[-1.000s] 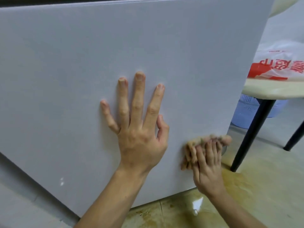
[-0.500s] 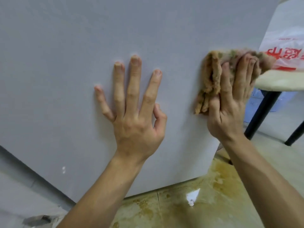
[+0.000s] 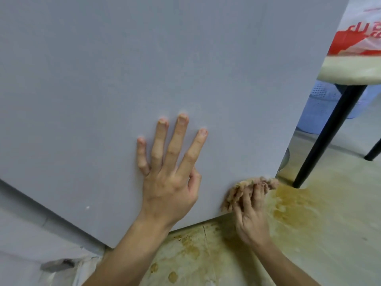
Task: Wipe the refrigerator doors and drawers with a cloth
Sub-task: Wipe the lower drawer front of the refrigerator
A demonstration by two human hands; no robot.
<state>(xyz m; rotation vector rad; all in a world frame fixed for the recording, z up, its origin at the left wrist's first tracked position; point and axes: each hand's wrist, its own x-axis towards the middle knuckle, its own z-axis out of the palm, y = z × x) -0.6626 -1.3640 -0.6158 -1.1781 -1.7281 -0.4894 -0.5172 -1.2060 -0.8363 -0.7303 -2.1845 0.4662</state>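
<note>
Sweeping down the right edge since half a second ago, the right hand [image 3: 250, 215] now presses the tan cloth [image 3: 237, 191] with near-straight fingers [image 3: 246, 198] onto the lower right corner of the refrigerator door [image 3: 144, 69], the left hand [image 3: 169, 182] still splayed flat and empty mid-frame, so this stroke looks complete.

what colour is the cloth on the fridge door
Tan brown; the cloth shows best in the head view.
</note>
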